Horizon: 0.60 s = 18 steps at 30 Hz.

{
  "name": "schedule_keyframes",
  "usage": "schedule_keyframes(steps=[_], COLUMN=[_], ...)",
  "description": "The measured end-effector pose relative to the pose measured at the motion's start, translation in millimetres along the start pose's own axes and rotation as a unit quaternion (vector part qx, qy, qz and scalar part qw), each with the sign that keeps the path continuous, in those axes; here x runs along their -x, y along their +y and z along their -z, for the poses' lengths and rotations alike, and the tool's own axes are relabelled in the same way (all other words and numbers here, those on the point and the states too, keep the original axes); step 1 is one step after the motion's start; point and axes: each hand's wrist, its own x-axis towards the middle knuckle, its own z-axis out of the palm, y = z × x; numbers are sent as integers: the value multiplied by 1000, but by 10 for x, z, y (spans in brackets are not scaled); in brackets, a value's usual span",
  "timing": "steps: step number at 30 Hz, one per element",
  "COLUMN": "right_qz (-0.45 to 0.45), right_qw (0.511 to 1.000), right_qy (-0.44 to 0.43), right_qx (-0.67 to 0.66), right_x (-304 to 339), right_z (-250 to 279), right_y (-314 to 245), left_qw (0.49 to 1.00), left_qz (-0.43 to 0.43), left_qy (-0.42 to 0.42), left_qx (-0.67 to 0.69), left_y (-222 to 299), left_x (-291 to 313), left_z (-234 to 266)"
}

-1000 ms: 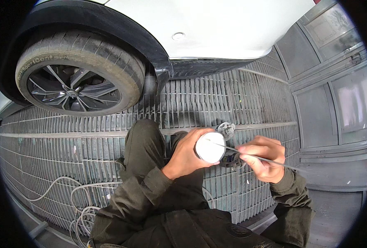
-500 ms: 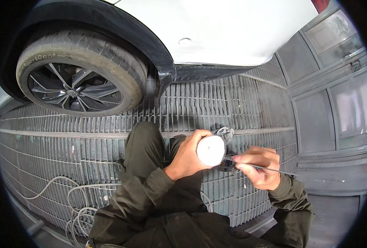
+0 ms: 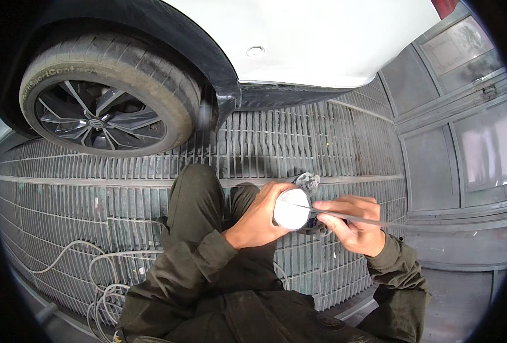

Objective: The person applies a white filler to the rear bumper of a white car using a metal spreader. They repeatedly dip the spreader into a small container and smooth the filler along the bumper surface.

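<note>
A single head-worn fisheye camera looks steeply down, close over the person's hands, toward the grey metal floor grating and black car tyre beyond.

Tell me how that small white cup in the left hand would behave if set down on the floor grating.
The white cup looks small and light: the left hand wraps it with ease. Being round, it would probably roll if laid on its side on the slotted grating. The right hand holds a thin stick to its mouth, which could tip it.
</note>
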Motion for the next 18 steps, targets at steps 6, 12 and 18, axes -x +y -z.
schedule_keyframes(steps=[6,12,18], right_qz=[50,24,37], right_qw=[999,1000,999], right_qy=[9,-2,14], right_qx=[15,14,-27], right_x=[43,65,109], right_z=[16,41,-3], right_y=[-11,-16,44], left_qw=[999,1000,999], left_qz=[-23,20,43], left_qy=[17,0,-4], left_qx=[-24,-21,-16], left_y=[-36,-15,7], left_x=[-23,-11,13], left_z=[-12,-50,-42])
